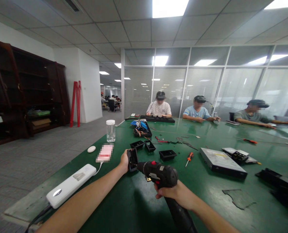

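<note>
Green desk [207,184] fills the lower half of the head view, and 3 other people sit along its far edge, each bent over separate work. Nearer, a flat grey drive unit [221,160] lies to the right. A white power strip [69,185] sits at the left edge. A black power screwdriver [162,174] is gripped in the right hand [176,193], fingers wrapped tight round the handle, its nose aimed leftward at a small black plastic frame [132,159]. The left hand [124,160] holds that frame upright on the desk, fingers closed on its edge, seemingly to steady it against the tool's push. Behind it, 3 similar black frames [167,155] lie flat, apart from one another. A clear jar [110,130] with a white lid stands at the left. 1 orange-handled screwdriver [189,158] lies just right of the frames.
</note>
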Tool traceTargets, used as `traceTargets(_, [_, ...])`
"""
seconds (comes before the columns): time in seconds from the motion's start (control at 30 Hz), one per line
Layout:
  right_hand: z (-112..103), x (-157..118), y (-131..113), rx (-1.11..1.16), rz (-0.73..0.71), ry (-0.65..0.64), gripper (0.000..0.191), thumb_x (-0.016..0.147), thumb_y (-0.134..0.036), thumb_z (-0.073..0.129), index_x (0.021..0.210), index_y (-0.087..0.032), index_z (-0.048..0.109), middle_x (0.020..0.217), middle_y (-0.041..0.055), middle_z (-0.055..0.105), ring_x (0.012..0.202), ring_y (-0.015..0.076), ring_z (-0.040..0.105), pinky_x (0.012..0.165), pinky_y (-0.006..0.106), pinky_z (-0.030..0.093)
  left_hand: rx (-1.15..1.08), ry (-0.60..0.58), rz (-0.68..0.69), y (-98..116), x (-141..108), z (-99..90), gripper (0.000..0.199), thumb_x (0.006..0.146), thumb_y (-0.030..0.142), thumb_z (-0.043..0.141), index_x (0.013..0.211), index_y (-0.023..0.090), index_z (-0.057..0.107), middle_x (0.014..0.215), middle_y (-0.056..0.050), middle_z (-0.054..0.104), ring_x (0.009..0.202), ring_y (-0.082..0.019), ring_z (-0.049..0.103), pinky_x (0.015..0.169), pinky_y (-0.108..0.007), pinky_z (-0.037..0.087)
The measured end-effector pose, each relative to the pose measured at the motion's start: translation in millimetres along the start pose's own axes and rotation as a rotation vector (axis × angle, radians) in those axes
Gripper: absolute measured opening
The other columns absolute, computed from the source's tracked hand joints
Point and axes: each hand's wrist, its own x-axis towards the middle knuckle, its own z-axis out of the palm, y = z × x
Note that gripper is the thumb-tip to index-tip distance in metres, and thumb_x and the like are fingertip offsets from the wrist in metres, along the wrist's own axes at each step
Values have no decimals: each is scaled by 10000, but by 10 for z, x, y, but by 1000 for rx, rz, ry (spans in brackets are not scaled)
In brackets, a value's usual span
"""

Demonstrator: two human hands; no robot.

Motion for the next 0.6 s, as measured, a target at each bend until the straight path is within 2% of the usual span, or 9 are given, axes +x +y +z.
traceTargets(0.37, [8, -4, -7, 4, 6, 6, 211, 629, -186, 577, 837, -152, 561, 771, 1, 549, 686, 166, 569, 704, 316, 455, 23, -64, 22, -32, 59, -41, 207, 678, 345, 495, 650, 146, 544, 480, 11, 506, 382, -123, 478, 403, -246, 398])
traceTargets(0.6, [-8, 9, 36, 45, -15, -14, 220, 639, -184, 570, 857, -150, 555, 786, 6, 546, 703, 170, 566, 711, 328, 459, 20, -40, 3, -30, 38, -33, 220, 672, 358, 500, 638, 144, 537, 480, 14, 501, 388, -118, 478, 417, -243, 399])
